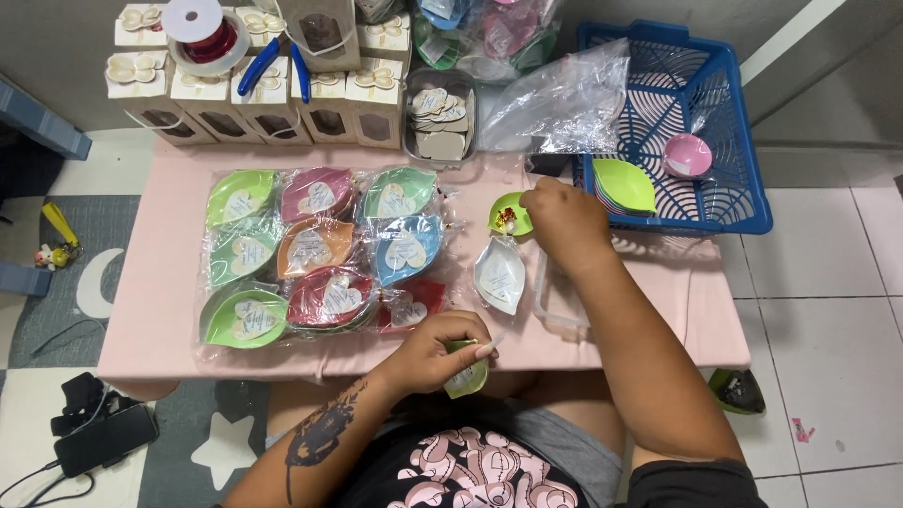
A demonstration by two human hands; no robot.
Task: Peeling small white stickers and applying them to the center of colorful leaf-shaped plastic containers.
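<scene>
Fingers of the left hand [435, 350] curl tight around a small green leaf-shaped dish [467, 377] with a pale heart card on it, held at the near edge of the pink table [160, 310]; the right hand [562, 218] pinches at a little green bowl [509, 214] holding red and gold bits, just beside a white leaf dish [500, 274]; wrapped coloured dishes [320, 246] lie in rows to the left; a blue basket [715, 132] stands at the far right.

Pink table [169, 282] crowded with wrapped leaf-shaped dishes [320, 249] and gift boxes [268, 94].
A blue plastic basket [743, 160] holds a pink bowl [688, 154]; a black phone [103, 439] lies on the floor nearby.
</scene>
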